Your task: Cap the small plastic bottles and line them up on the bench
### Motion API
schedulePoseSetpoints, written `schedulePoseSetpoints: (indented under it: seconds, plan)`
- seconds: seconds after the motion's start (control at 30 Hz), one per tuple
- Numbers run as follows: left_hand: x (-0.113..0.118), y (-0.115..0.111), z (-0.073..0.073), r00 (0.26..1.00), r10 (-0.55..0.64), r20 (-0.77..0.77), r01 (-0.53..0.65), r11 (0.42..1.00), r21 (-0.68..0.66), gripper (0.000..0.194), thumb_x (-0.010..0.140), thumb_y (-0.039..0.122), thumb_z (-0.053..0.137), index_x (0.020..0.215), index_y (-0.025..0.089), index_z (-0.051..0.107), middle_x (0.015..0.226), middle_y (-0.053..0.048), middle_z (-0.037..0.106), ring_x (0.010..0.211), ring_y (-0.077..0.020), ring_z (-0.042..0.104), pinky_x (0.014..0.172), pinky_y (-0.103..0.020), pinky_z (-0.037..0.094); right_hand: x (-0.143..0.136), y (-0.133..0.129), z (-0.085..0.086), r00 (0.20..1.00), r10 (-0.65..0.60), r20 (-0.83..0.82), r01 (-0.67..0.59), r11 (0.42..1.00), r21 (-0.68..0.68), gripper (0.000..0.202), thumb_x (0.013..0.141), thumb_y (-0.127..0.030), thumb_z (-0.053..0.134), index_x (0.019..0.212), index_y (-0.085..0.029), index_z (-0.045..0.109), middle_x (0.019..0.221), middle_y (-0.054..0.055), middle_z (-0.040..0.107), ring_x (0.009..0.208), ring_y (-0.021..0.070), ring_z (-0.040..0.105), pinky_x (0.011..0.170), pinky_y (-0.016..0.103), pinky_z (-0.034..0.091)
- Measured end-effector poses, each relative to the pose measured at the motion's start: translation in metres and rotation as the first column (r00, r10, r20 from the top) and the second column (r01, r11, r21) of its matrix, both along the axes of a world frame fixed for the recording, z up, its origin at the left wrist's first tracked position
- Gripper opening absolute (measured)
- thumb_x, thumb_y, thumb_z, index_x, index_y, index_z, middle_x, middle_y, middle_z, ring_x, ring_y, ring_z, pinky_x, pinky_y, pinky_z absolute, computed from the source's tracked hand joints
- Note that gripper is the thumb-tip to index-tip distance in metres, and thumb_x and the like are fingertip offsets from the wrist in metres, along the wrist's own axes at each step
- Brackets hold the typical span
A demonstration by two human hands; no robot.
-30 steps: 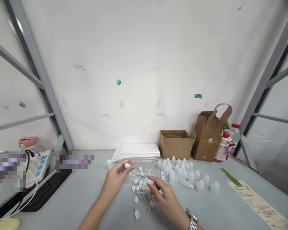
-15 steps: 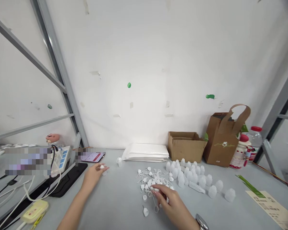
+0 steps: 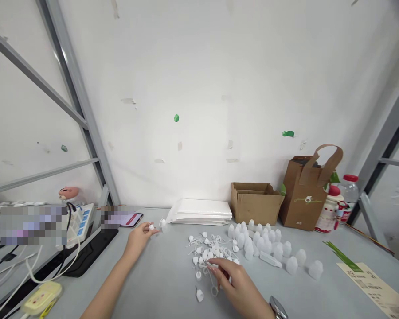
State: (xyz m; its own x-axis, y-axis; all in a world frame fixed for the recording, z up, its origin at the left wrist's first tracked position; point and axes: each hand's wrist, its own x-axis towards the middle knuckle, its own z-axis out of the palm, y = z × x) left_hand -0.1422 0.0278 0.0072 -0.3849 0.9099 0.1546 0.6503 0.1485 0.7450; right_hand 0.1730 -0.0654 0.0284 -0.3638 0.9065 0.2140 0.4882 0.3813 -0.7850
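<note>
My left hand (image 3: 142, 238) is at the left of the grey table, its fingers pinched round a small white-capped bottle (image 3: 151, 227). Just beyond its fingertips stands another small translucent bottle (image 3: 163, 226). At the pile of white caps with thin loops (image 3: 208, 253), my right hand (image 3: 228, 275) has thumb and forefinger together on a white cap piece, with a loop (image 3: 214, 291) hanging below. Several translucent bottles (image 3: 260, 241) stand upright to the right of the pile, and a flat clear piece (image 3: 270, 259) lies among them.
Behind are a stack of white sheets (image 3: 199, 212), an open cardboard box (image 3: 257, 204) and a brown paper bag (image 3: 302, 197). At the left lie a phone (image 3: 133, 219), a black pad (image 3: 93, 254), a power strip (image 3: 83, 221) and cables. A printed card (image 3: 372, 285) lies at the right.
My left hand has moved slightly right with its bottle, closer to the standing bottle. My right hand stays at the pile of caps. The whole view has shifted a little.
</note>
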Motion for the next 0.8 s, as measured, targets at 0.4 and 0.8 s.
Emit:
schedulePoseSetpoints:
  seconds: [0.4,0.8]
  plan:
    - [0.007,0.006,-0.005,1.0,-0.029,0.008,0.029,1.0,-0.006,0.038,0.058,0.036,0.061,0.092,0.018,0.061,0.084,-0.006,0.072,0.089,-0.0239,0.064,0.076,-0.028,0.045,0.0,-0.002,0.004,1.0,0.008,-0.013,-0.007,0.999,0.043,0.034,0.087,-0.043,0.039,0.092,-0.023,0.066,0.073,0.003,0.068,0.067,0.0166,0.06,0.064,0.024,0.043]
    - [0.01,0.004,-0.008,0.999,-0.049,-0.007,0.048,0.998,-0.042,0.044,0.057,0.039,0.062,0.096,0.018,0.057,0.089,-0.007,0.072,0.093,-0.0243,0.063,0.08,-0.028,0.044,0.0,-0.002,0.004,0.999,0.035,0.037,-0.036,0.999,0.03,0.032,0.088,-0.04,0.038,0.092,-0.023,0.065,0.08,0.003,0.069,0.074,0.0175,0.06,0.066,0.024,0.042]
